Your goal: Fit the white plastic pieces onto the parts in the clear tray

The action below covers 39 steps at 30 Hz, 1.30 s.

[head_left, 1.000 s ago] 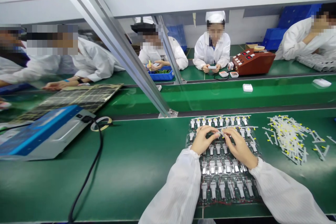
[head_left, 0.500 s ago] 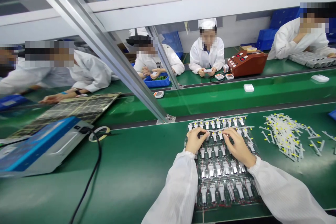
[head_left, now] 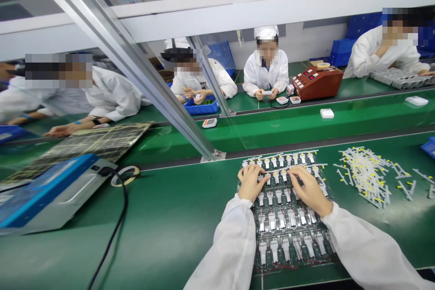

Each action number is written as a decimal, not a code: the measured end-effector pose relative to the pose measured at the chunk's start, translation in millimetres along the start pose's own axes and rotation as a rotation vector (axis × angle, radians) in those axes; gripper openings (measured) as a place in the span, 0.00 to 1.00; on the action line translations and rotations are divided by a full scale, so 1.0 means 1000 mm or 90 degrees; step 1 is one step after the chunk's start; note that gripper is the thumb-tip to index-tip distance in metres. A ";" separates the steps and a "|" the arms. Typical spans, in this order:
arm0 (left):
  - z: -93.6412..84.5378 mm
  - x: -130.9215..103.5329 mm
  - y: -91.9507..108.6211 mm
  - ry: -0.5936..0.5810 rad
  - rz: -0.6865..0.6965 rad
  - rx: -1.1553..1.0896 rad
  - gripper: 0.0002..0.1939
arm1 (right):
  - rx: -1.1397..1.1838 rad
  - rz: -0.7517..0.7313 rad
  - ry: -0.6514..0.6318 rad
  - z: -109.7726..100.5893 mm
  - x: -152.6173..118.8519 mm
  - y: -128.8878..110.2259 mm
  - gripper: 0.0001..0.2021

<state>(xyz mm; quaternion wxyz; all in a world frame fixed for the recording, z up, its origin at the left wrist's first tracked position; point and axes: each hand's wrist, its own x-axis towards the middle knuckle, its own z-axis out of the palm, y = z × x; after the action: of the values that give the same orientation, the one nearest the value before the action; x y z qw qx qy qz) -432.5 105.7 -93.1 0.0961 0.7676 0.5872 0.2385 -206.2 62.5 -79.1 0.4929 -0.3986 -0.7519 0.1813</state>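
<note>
A clear plastic tray (head_left: 272, 229) lies on the green bench in front of me, its rows filled with small white parts with thin red wires. Over the second row from the far end runs a thin white plastic strip (head_left: 276, 172) with yellow tabs. My left hand (head_left: 250, 182) is closed at the strip's left part, thumb and fingertips close together. My right hand (head_left: 310, 190) pinches farther along it, index finger and thumb bent down to the row. The fingertips partly hide the strip. More such strips lie along the farthest row.
Right of the tray is a loose pile of white strips (head_left: 365, 174) with yellow tabs. A blue-and-white device (head_left: 64, 190) with a black cable (head_left: 118, 217) and a tape roll (head_left: 125, 176) stand left. Beyond a metal post (head_left: 183, 122), co-workers sit across a green conveyor (head_left: 272, 124).
My left fingers have settled lower onto the strip and the row; my right hand has barely moved. White devices on the conveyor have shifted slightly right.
</note>
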 end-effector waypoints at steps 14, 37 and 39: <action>-0.024 -0.003 -0.011 0.045 0.080 0.041 0.03 | -0.612 0.220 0.156 -0.100 -0.071 0.089 0.14; -0.028 -0.017 -0.029 -0.035 0.098 0.031 0.13 | -0.360 0.004 -0.061 -0.077 -0.006 0.050 0.09; -0.027 -0.017 -0.029 -0.041 0.097 0.029 0.13 | -0.418 0.013 -0.073 -0.086 -0.014 0.047 0.06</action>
<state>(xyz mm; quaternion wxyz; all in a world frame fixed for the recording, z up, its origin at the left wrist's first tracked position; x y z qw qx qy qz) -473.4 94.2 -86.6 0.0794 0.8194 0.5288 0.2068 -107.3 70.2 -80.0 0.2927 -0.5331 -0.7926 -0.0435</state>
